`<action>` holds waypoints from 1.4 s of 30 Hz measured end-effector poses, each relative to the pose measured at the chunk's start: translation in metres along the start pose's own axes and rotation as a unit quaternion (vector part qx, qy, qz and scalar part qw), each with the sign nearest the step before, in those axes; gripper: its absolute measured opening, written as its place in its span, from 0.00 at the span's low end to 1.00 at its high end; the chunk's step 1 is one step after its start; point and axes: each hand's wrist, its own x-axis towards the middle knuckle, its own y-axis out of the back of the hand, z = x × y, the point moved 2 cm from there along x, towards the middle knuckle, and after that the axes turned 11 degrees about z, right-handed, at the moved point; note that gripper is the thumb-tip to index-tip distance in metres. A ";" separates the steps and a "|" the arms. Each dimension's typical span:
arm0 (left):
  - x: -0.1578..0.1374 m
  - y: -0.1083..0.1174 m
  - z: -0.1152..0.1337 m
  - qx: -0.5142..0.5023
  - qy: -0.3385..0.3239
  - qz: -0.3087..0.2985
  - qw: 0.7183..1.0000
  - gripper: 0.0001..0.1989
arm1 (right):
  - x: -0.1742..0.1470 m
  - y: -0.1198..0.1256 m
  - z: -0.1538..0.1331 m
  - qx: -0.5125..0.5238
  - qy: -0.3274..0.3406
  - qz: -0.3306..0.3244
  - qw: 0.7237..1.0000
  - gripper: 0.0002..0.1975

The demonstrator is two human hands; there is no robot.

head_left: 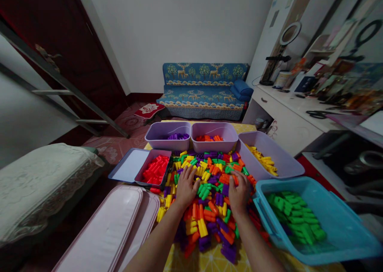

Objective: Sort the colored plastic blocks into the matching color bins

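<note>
A heap of small plastic toy building pieces [209, 214] in orange, yellow, green and purple covers the middle of the table. My left hand [187, 186] rests on the heap's left side, its fingers stretched out and apart over yellow and green pieces, holding nothing I can see. On the right side, my right hand [239, 192] has its thumb and forefinger around an orange building piece [235, 180]; its other fingers are partly hidden.
Lilac bins hold purple pieces [178, 136], orange pieces [209, 138] and yellow pieces [263, 160]. A turquoise bin [338, 224] contains green pieces. Red pieces [155, 169] fill a lidded box at left. Pale lids [104, 228] lie at front left. A sofa [203, 96] stands beyond.
</note>
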 end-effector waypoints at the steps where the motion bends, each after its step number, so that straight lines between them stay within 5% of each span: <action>1: 0.000 0.000 0.000 0.006 -0.002 0.001 1.000 0.24 | 0.001 0.002 0.006 -0.043 -0.005 -0.002 0.999 0.22; 5: -0.001 0.000 0.001 0.009 -0.006 0.011 1.000 0.24 | -0.002 -0.004 0.017 -0.172 -0.056 -0.097 0.979 0.29; 10: -0.001 -0.001 0.000 0.007 -0.005 0.003 1.000 0.24 | -0.004 -0.030 0.000 -0.150 -0.023 -0.190 0.970 0.24; 19: 0.000 0.001 0.001 -0.016 0.004 0.004 1.000 0.25 | -0.011 -0.055 -0.028 0.001 -0.045 -0.234 0.971 0.21; 22: 0.000 0.002 0.001 -0.014 0.006 -0.003 1.000 0.24 | -0.017 -0.055 -0.034 0.044 -0.061 -0.287 0.955 0.22; 29: 0.000 0.003 0.002 -0.012 0.008 -0.004 1.000 0.24 | -0.008 -0.043 -0.040 0.142 -0.062 -0.298 0.942 0.24; 37: 0.000 0.002 -0.001 -0.014 0.006 -0.003 1.000 0.23 | -0.009 -0.047 -0.040 0.133 -0.058 -0.350 0.925 0.34; 42: 0.000 0.002 0.000 -0.009 0.003 -0.004 1.000 0.23 | -0.011 -0.050 -0.038 0.117 -0.063 -0.356 0.925 0.31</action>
